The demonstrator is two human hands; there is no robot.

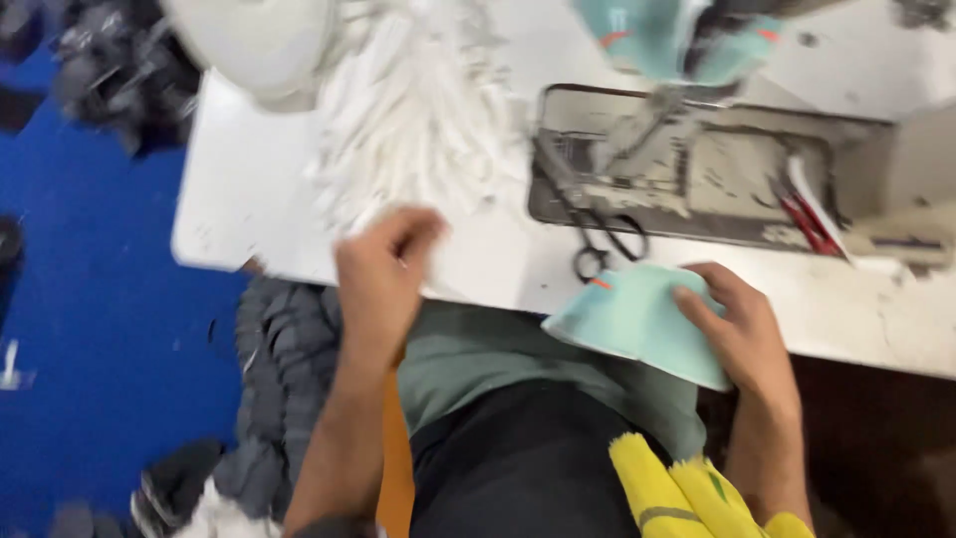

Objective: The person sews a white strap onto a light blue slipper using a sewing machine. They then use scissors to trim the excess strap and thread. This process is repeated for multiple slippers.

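Observation:
My left hand (383, 274) reaches over the front edge of the white work table (229, 199) into a loose heap of white strips (418, 120); its fingers are curled, and blur hides whether they pinch a strip. At the table's front edge my right hand (742, 334) holds a mint-green cloth piece (632, 319) with a small orange mark. More mint-green pieces (657, 35) lie at the far side by the sewing machine.
A metal sewing machine bed (697, 164) sits in the table, with black-handled scissors (602, 244) before it and red-handled tools (807, 219) to the right. Grey and dark cloth (284, 359) lies on the blue floor (90, 299) at left. Yellow fabric (687, 493) rests on my lap.

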